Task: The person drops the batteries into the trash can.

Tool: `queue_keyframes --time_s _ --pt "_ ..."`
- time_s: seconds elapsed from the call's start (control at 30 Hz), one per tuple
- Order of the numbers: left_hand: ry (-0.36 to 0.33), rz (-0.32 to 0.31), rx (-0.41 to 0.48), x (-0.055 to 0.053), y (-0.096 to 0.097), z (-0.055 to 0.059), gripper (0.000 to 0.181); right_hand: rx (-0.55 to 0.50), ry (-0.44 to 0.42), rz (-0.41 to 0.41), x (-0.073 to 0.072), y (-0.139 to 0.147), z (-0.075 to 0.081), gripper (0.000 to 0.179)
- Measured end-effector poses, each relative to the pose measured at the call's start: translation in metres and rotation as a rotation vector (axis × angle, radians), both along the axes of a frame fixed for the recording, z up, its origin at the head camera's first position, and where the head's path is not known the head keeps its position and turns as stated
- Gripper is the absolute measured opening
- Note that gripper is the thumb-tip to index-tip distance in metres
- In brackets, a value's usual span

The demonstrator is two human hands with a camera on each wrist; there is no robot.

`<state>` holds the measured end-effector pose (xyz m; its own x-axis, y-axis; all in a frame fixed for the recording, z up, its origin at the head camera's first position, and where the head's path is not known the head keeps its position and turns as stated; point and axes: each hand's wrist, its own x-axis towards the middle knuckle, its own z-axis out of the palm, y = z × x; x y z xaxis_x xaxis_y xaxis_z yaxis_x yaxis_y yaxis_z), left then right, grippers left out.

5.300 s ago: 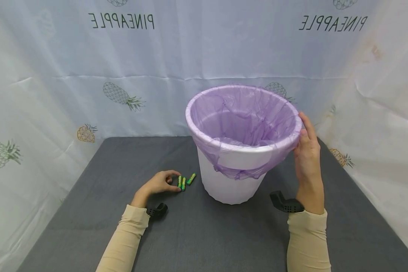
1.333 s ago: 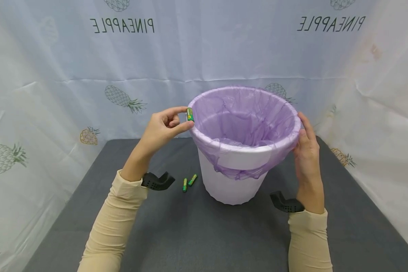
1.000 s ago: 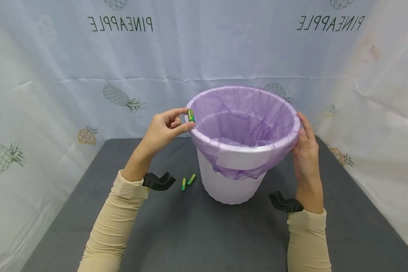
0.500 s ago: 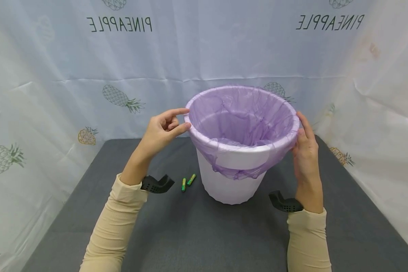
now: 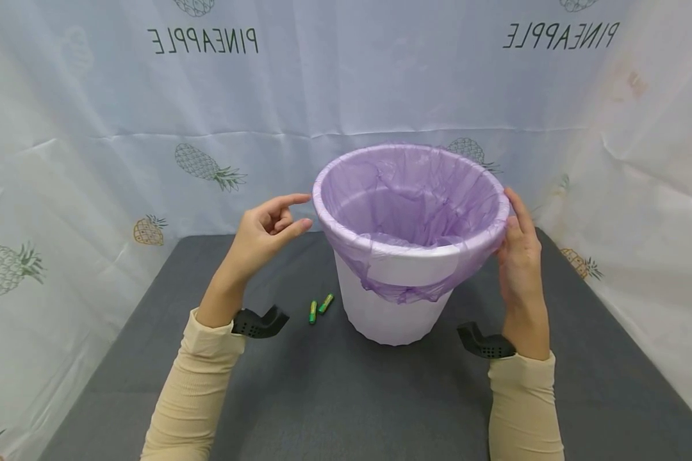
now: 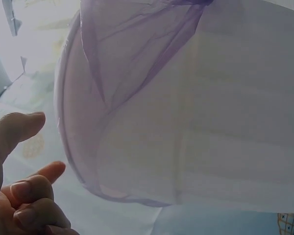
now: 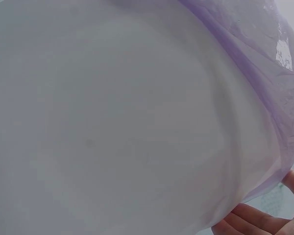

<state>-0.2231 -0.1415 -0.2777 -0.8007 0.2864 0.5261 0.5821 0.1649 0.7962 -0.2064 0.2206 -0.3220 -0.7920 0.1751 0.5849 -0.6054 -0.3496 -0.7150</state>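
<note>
A white trash bin (image 5: 395,323) stands upright on the table, lined with a thin purple bag (image 5: 406,293) folded down over its rim. My left hand (image 5: 259,237) is just outside the bin's left rim, thumb and index finger spread apart with nothing between them. My right hand (image 5: 520,256) rests against the bin's right side, its fingertips at the rim; the right wrist view shows the fingers (image 7: 250,220) along the outer wall. Two small green-and-yellow batteries (image 5: 313,312) lie on the table left of the bin. The bottom of the bin's inside is hidden.
The dark grey table (image 5: 346,410) extends around the bin. A white curtain (image 5: 288,77) printed with pineapples hangs behind and at both sides. Each wrist wears a black camera mount (image 5: 261,322).
My left hand picked a battery off the table, raised it to the bin's left rim and let it go; the battery is out of sight. The hand then drew back left. My right hand stayed.
</note>
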Motion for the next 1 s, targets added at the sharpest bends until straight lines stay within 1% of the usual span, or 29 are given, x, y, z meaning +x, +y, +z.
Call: queue_keyframes --time_s 0.17,0.33,0.53,0.63,0.73,0.83,1.0 --pt "0.011 -0.001 0.008 0.003 -0.009 -0.016 0.036 0.002 0.011 0.006 -0.001 0.0 0.0 0.046" --pt "0.013 0.015 0.027 0.005 -0.017 -0.032 0.036 -0.012 0.012 0.005 -0.001 -0.001 -0.001 0.046" --pt "0.003 -0.013 0.008 0.005 -0.025 -0.049 0.039 0.003 -0.009 -0.019 -0.001 -0.001 -0.001 0.046" --pt "-0.009 -0.022 -0.01 0.004 -0.027 -0.056 0.035 0.002 -0.018 -0.019 0.0 -0.001 0.0 0.047" --pt "-0.023 -0.011 -0.039 0.004 -0.029 -0.062 0.031 -0.001 -0.017 -0.017 0.0 -0.001 0.0 0.048" --pt "-0.029 0.003 -0.059 0.005 -0.03 -0.068 0.032 -0.006 -0.016 -0.015 0.0 -0.001 0.0 0.049" --pt "-0.043 0.014 -0.056 0.005 -0.031 -0.074 0.032 -0.002 -0.018 -0.026 -0.001 -0.001 -0.001 0.049"
